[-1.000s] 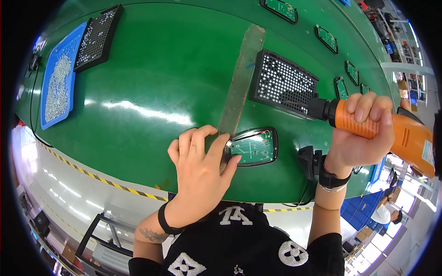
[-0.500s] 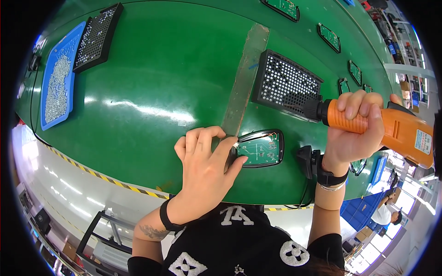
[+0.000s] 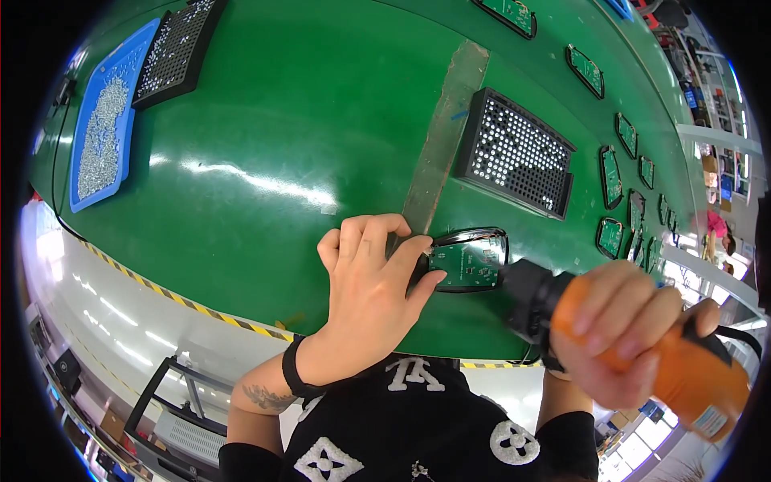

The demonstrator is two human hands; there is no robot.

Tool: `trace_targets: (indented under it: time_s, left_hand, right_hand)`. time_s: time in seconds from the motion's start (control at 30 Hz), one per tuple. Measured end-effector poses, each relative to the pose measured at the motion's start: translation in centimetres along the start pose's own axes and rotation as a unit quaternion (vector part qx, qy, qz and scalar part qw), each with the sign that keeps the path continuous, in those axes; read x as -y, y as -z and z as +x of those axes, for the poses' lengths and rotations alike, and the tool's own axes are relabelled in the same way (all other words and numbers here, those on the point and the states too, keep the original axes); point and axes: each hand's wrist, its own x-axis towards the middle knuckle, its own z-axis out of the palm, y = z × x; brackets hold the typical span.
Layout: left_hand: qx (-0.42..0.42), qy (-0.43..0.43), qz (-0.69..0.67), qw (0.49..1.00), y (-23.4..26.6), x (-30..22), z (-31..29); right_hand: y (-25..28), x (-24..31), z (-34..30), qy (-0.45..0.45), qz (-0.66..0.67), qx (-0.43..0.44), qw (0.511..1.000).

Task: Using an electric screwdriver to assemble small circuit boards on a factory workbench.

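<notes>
A small green circuit board in a black frame [image 3: 474,261] lies on the green conveyor belt [image 3: 281,120] near its front edge. My left hand [image 3: 373,277] rests on the board's left end, thumb and fingers pinching its edge. My right hand [image 3: 622,329] grips an orange electric screwdriver [image 3: 683,373] with a black nose [image 3: 526,297]. The tool is held level, its nose pointing left and lying just right of the board. The bit itself is not visible.
A black perforated screw tray [image 3: 518,153] stands behind the board. A grey strip [image 3: 442,136] crosses the belt. At far left lie a blue tray of screws [image 3: 100,128] and another black tray [image 3: 173,52]. More framed boards [image 3: 610,173] line the belt's right side.
My right hand has brought the screwdriver down from over the black screw tray to beside the board, much closer to the camera. My left hand stays on the board.
</notes>
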Motion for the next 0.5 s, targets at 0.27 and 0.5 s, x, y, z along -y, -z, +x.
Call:
trace_targets:
  time_s: [0.27, 0.5]
  left_hand:
    - [-0.009, -0.001, -0.015, 1.0, -0.1, 0.2, 0.0]
    - [-0.018, 0.006, -0.02, 1.0, -0.1, 0.3, -0.1]
  right_hand:
    - [-0.8, -1.6, -1.1, -0.043, -0.039, 0.059, 0.997]
    - [-0.7, -1.7, -1.3, -0.04, 0.01, 0.042, 0.998]
